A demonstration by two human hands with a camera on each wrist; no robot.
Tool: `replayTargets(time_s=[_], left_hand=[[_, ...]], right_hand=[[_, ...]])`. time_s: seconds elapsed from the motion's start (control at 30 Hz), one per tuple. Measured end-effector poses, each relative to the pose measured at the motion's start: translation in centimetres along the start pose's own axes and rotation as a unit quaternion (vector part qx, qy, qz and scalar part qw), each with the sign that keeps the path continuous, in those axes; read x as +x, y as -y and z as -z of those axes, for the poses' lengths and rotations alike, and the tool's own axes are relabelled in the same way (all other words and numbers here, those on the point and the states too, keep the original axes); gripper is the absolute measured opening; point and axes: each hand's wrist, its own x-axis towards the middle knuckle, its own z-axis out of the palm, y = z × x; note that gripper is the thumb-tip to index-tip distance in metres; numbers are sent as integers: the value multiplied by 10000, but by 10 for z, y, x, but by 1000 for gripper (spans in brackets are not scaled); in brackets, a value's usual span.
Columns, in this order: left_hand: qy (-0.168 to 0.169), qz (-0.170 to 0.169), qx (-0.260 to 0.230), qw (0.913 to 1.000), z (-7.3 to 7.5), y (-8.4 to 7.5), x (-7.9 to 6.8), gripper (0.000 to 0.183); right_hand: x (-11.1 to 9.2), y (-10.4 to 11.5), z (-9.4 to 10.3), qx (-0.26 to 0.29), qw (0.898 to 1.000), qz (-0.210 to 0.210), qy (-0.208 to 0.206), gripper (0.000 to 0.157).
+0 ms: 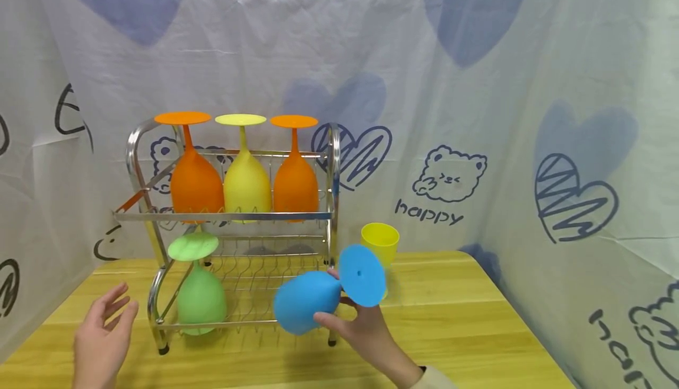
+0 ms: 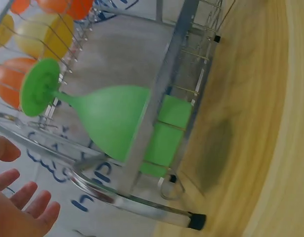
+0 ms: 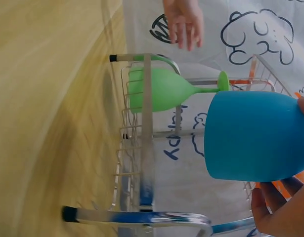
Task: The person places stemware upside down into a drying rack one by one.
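My right hand (image 1: 366, 330) holds a blue goblet (image 1: 307, 303) near its stem, tilted with the bowl to the left and the round foot to the right. The goblet is in front of the lower right of a metal two-tier dish rack (image 1: 223, 216). In the right wrist view the blue bowl (image 3: 255, 136) has its rim toward the rack. A green goblet (image 1: 201, 294) stands upside down at the left of the lower tier. Left of the rack, my left hand (image 1: 103, 336) is raised with its fingers apart and nothing in them; the left wrist view shows it beside the green goblet (image 2: 117, 118).
Upside down on the upper tier stand an orange goblet (image 1: 196, 185), a yellow goblet (image 1: 246, 185) and another orange goblet (image 1: 295, 185). A yellow cup-shaped vessel (image 1: 380, 236) is behind the blue goblet's foot. Patterned curtains (image 1: 403, 112) surround the wooden table (image 1: 451, 324).
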Motion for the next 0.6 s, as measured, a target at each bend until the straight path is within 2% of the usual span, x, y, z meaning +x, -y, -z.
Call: replayTargets(time_s=[0.07, 0.17, 0.33, 0.47, 0.53, 0.6], left_hand=[[304, 217, 142, 9992, -1, 8, 9, 55], [583, 345, 15, 9977, -3, 17, 20, 56], [829, 425, -376, 9949, -7, 27, 31, 58], [1165, 373, -127, 9924, -9, 33, 37, 62], [1248, 316, 8, 9917, -11, 38, 40, 61], [1102, 229, -17, 9936, -15, 43, 42, 58]], right_hand=[[4, 2, -2, -55, 10000, -45, 68, 65], [14, 5, -5, -138, 9996, -104, 231, 72], [34, 9, -12, -181, 9978, 37, 630, 77], [44, 6, -21, -247, 9967, 113, 764, 77], [45, 3, -26, -344, 9958, 107, 845, 77], [46, 1, -32, -403, 9946, 59, 952, 77]])
